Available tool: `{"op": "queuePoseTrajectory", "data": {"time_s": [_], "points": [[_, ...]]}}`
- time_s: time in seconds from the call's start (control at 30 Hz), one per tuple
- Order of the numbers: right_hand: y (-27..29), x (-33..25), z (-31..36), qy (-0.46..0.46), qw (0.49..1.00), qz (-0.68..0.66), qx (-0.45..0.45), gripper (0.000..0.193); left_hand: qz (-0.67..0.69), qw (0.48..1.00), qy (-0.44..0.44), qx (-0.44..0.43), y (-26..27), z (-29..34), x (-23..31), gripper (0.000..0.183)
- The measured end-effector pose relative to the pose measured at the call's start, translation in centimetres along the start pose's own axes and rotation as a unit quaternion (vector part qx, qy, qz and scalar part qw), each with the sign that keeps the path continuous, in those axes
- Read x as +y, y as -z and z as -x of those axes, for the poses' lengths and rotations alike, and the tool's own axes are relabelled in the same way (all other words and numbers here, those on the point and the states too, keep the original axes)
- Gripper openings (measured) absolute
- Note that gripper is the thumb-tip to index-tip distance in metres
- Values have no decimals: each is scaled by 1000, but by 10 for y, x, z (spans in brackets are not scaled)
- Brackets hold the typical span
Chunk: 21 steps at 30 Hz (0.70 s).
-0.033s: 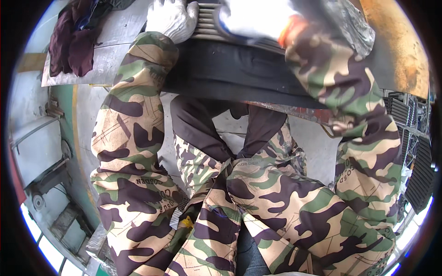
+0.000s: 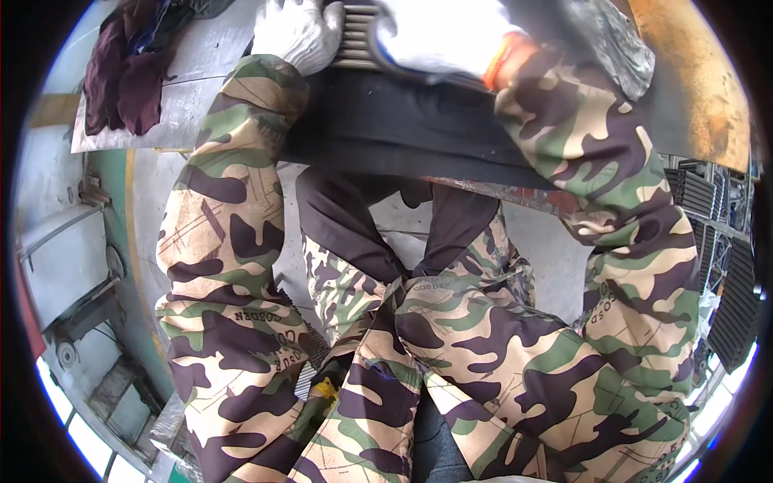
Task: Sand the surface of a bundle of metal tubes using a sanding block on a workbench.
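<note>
A slatted metal piece [image 2: 358, 36] with parallel bars lies across the top of the view on a black sheet [image 2: 403, 121]. My left hand [image 2: 298, 36], in a white knitted glove, has its fingers curled over the left end of this piece. My right hand [image 2: 443, 36], also white-gloved with an orange band at the wrist, is over the bars farther right. It is blurred and overexposed, so its fingers do not show. A dark curved edge [image 2: 374, 40] borders it on the left; what that belongs to cannot be told.
Dark maroon cloth [image 2: 137, 88] hangs over the grey tabletop [image 2: 197, 101] at left. Crumpled grey plastic [image 2: 620, 48] and a rusty-yellow sheet [image 2: 684, 80] lie at right. Slatted dark metal parts [image 2: 733, 298] are stacked at far right. A wheeled cart [image 2: 72, 322] stands at left.
My right hand has shifted slightly left along the bars. My left hand has edged a little to the left too.
</note>
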State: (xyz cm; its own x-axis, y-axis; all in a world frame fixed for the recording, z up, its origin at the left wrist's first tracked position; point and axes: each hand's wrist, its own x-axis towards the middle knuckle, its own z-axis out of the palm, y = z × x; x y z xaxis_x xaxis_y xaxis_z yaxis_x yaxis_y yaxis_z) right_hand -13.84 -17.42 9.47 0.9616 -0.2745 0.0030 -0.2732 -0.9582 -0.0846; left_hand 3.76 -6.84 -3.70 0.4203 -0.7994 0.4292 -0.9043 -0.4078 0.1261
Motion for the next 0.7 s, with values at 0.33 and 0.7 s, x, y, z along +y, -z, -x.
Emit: {"op": "queuePoseTrajectory", "data": {"time_s": [0.33,0.7], "points": [[-15,-6,-29,37,998,-26,44,29,-48,998,25,-44,13,3,-19,55],[-7,7,-9,19,997,-23,66,30,-118,992,-38,-19,14,5,-30,45]]}}
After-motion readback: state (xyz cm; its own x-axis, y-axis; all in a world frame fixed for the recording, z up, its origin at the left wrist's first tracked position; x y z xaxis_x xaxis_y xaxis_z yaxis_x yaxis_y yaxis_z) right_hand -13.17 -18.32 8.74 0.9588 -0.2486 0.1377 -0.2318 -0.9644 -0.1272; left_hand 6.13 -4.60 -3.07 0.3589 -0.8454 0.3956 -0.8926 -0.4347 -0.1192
